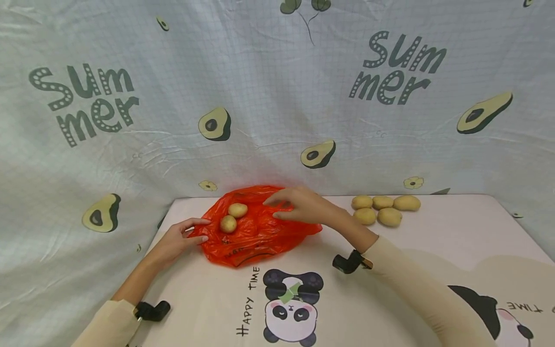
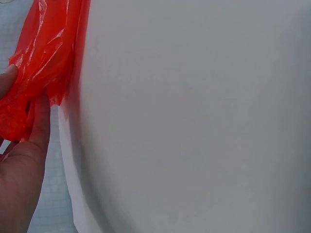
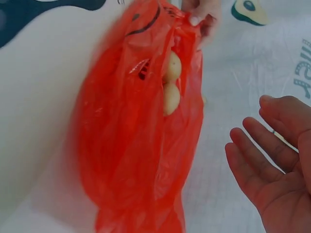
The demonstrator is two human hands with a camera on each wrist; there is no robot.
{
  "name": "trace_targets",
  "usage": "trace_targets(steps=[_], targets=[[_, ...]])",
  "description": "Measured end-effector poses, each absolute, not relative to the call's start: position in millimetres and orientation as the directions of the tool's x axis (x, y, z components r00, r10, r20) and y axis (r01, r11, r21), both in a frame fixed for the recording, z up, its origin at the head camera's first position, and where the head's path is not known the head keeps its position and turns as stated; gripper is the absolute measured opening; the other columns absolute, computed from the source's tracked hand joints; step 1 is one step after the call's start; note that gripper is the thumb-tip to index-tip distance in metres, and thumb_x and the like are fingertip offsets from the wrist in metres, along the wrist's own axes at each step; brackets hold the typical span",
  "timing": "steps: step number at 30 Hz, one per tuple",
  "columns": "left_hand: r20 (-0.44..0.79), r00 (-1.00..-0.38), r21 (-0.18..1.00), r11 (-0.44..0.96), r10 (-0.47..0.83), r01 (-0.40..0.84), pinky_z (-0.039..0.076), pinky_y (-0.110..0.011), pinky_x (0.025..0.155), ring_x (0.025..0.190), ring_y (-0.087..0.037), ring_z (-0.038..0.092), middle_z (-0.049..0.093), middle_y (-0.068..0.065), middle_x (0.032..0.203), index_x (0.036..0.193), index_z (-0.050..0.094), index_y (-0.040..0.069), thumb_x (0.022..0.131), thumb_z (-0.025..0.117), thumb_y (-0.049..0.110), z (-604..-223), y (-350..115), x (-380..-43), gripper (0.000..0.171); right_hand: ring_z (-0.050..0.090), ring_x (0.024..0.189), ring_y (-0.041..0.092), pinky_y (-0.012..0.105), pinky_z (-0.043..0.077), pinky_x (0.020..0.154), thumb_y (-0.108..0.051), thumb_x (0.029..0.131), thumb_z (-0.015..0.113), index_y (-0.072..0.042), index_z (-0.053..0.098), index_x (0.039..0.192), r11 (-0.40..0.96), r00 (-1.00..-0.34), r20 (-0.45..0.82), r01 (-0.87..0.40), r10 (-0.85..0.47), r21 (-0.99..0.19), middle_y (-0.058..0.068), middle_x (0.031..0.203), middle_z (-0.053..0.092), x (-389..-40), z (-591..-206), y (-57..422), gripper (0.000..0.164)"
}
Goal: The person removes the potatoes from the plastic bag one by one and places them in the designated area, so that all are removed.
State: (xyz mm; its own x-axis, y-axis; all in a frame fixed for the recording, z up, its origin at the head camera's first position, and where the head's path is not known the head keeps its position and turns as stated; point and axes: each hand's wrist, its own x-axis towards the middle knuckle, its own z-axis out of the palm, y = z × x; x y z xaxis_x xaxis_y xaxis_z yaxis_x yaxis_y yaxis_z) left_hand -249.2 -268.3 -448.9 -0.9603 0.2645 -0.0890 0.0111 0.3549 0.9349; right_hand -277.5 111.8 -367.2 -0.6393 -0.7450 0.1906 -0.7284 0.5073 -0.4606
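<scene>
A red plastic bag [image 1: 264,236] lies spread on the table with its mouth wide, and two potatoes [image 1: 237,210] sit inside toward its left. At the bag's left edge my left hand [image 1: 175,241] grips the plastic; the left wrist view has thumb and fingers [image 2: 41,121] around the crumpled red film. Over the bag's right half hovers my right hand [image 1: 299,205]. Its fingers [image 3: 257,160] are spread and relaxed, holding nothing, in the right wrist view. That view also shows the potatoes [image 3: 171,97] through the bag's opening.
Several potatoes [image 1: 389,217] rest in a group at the back right of the table. A pale tablecloth [image 1: 208,299] with panda prints covers the tabletop. Behind it hangs a white curtain [image 1: 260,86] printed with avocados and lettering.
</scene>
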Motion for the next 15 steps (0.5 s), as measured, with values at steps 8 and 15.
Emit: trace_targets(steps=[8,15], targets=[[-0.094,-0.960,0.932,0.362,0.264,0.008,0.055,-0.020,0.084,0.102,-0.004,0.062,0.052,-0.016,0.142,0.135,0.058,-0.003,0.092,0.076,0.016,-449.9,-266.8,-250.0,0.051,0.066,0.116,0.020,0.029,0.050,0.101,-0.017,0.096,0.072,-0.010,0.069,0.130,0.491,-0.556,0.069,-0.779,-0.828,-0.389,0.002,0.125,0.071,-308.1,-365.5,70.1,0.035],[-0.093,-0.960,0.929,0.371,0.265,0.012,0.054,-0.019,0.084,0.103,-0.004,0.061,0.048,-0.023,0.146,0.137,0.057,-0.004,0.093,0.075,0.016,-448.1,-267.1,-249.2,0.051,0.065,0.117,0.021,0.031,0.049,0.104,-0.015,0.097,0.071,-0.006,0.069,0.130,0.468,-0.533,0.021,-0.760,-0.846,-0.450,0.007,0.126,0.070,-337.7,-377.0,37.6,0.034]])
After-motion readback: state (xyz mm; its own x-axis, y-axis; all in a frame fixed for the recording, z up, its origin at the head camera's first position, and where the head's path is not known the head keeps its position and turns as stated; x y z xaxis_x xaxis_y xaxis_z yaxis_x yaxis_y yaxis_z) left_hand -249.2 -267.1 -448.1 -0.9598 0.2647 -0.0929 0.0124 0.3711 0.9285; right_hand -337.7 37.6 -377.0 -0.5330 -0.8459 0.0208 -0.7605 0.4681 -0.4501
